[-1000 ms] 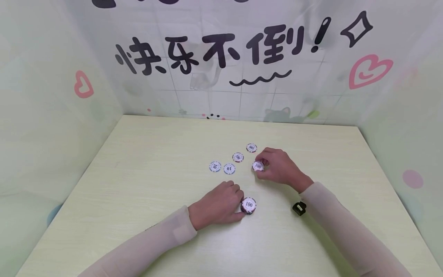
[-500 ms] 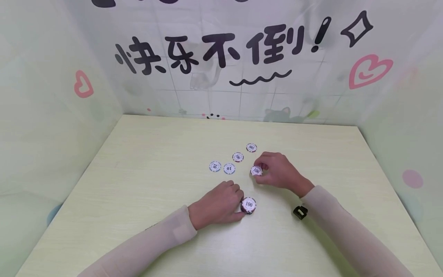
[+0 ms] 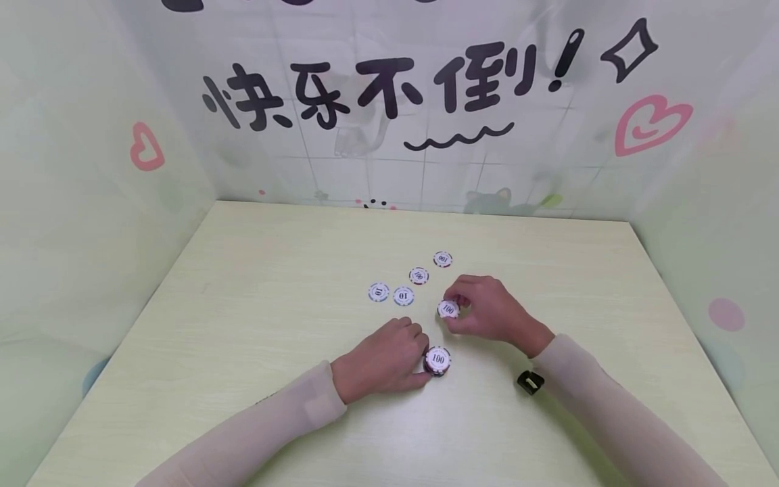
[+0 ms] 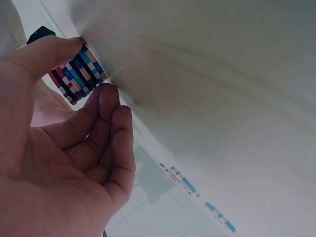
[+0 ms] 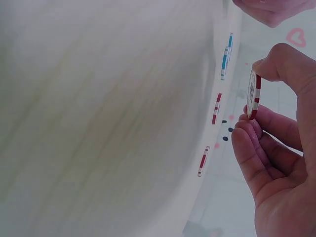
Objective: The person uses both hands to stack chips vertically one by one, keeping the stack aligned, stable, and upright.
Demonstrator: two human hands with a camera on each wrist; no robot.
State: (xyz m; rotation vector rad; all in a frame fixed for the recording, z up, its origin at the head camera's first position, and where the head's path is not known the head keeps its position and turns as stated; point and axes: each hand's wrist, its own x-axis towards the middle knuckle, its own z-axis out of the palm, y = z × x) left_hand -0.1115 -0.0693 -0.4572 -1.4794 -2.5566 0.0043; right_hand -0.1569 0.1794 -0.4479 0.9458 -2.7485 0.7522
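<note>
In the head view my left hand [image 3: 383, 358] holds a short stack of poker chips [image 3: 437, 361] on the table, the top one marked 100. The left wrist view shows thumb and fingertips at opposite sides of this stack [image 4: 79, 74], whose edges are red, blue and dark. My right hand [image 3: 491, 308] pinches one poker chip [image 3: 448, 310] marked 100, farther back than the stack. Its red-and-white edge [image 5: 254, 94] shows between thumb and fingers in the right wrist view, raised off the table.
Two chips marked 10, a left one [image 3: 379, 291] and a right one [image 3: 404, 295], lie flat beyond my left hand. Two more marked 100, a nearer [image 3: 418, 275] and a farther [image 3: 443, 259], lie behind them. A black device [image 3: 531, 383] sits by my right sleeve. Printed curtains [image 3: 389, 155] enclose the table.
My right hand has moved toward me and slightly left with its poker chip, closer to the stack. The left hand and the chips lying on the table have stayed put.
</note>
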